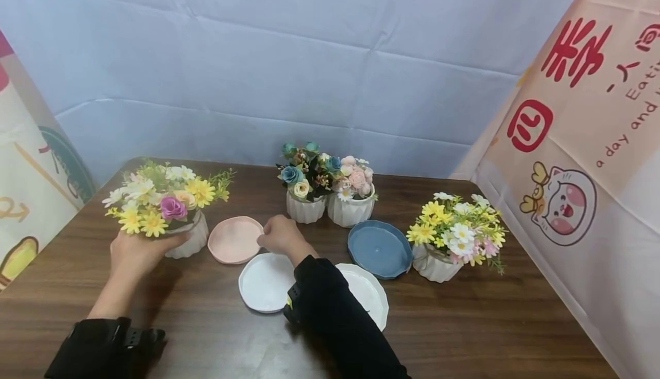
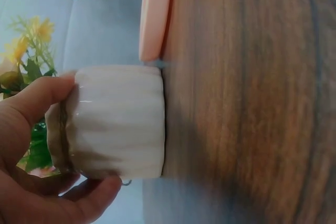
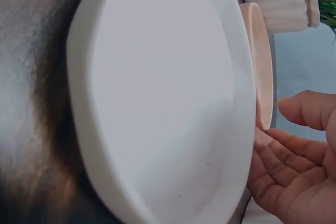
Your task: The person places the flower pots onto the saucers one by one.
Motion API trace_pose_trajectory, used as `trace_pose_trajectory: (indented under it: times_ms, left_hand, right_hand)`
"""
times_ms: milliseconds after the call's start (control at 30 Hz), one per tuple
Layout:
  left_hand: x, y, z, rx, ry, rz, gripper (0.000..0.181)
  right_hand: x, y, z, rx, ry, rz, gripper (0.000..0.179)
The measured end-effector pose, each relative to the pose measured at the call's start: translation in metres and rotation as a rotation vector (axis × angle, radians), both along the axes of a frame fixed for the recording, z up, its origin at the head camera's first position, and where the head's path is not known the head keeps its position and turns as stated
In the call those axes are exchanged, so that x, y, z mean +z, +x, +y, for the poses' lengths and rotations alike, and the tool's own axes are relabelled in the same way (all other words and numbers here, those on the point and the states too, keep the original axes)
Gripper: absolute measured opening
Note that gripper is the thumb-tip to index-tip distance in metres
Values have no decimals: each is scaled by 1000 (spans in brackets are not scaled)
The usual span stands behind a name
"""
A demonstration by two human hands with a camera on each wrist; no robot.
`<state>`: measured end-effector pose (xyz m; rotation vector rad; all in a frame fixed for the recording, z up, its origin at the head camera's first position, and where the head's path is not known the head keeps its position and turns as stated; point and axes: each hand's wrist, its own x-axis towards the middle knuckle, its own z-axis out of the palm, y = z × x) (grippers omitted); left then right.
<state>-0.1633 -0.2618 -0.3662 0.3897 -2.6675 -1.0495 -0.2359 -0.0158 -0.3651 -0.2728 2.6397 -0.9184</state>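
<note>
On the left side of the table, my left hand point(image 1: 138, 253) grips a ribbed white flowerpot point(image 2: 118, 121) near its rim, thumb on one side and fingers on the other. The pot holds yellow and white flowers and a purple rose point(image 1: 173, 207); its base is at or very near the tabletop. Just right of it lies a shallow pink saucer point(image 1: 234, 240). My right hand point(image 3: 296, 166) is at that saucer's right edge, fingertips by the rim and thumb held apart from them. A white saucer point(image 1: 266, 283) lies in front, close under the right wrist.
Behind stand two white pots, one with blue and cream flowers point(image 1: 306, 176), one with pink flowers point(image 1: 356, 178). A blue saucer point(image 1: 378, 248) and another white saucer point(image 1: 366, 293) lie right of the right arm. Farther right stands a pot of yellow and white flowers point(image 1: 456, 233).
</note>
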Motion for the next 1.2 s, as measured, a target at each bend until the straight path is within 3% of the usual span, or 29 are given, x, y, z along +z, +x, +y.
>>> trace_pose_trajectory:
  times_ms: [167, 433, 767, 933, 1200]
  left_hand:
    - [0, -3, -1, -32, -34, 13, 106]
    - [0, -3, -6, -67, -40, -14, 105]
    - [0, -7, -9, -156, -60, -23, 106]
    - [0, -11, -8, -219, -29, -54, 107]
    - [-2, -15, -9, -199, 29, -62, 110]
  right_hand:
    - [0, -1, -5, -29, -21, -58, 13]
    - [-3, -4, -12, -146, -54, -127, 13]
    - [-8, -7, -18, -172, 47, -61, 14]
    - [-11, -9, -16, -198, 22, -97, 13]
    - [-11, -11, -14, -247, -44, -181, 15]
